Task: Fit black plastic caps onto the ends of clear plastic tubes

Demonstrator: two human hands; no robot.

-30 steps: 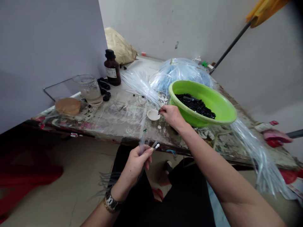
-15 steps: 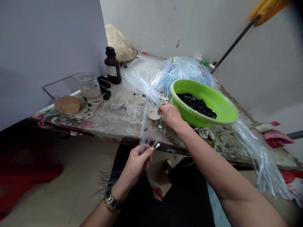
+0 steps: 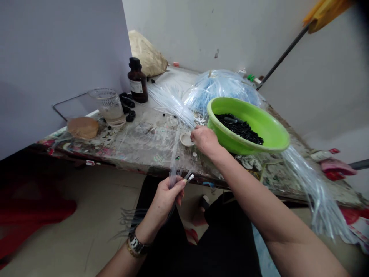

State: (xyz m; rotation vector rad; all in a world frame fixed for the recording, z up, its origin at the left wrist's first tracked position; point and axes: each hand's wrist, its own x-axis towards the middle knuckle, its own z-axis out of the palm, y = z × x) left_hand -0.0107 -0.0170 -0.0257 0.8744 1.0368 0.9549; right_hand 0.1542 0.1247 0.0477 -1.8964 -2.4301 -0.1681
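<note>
Clear thin tubes (image 3: 173, 177) sit in the left hand (image 3: 165, 198), whose fingers are closed around them just in front of the desk (image 3: 138, 144), above the person's lap; a white tip (image 3: 191, 177) sticks out beside the thumb. The right hand (image 3: 206, 140) is at the rim of a small white dish (image 3: 186, 141), its fingers bent, though one cannot tell whether they pinch anything. Near that dish lies a white disc (image 3: 195, 154). To the right of the right hand stands a green basin (image 3: 272, 132) with black pieces (image 3: 245, 130) in it. Behind the dish lies a loose sheaf of tubing (image 3: 173, 105), and behind the basin a large bluish bundle (image 3: 221, 90). Farther left stand a brown bottle (image 3: 138, 86) and a glass jar (image 3: 112, 109), partly filled with liquid
</note>
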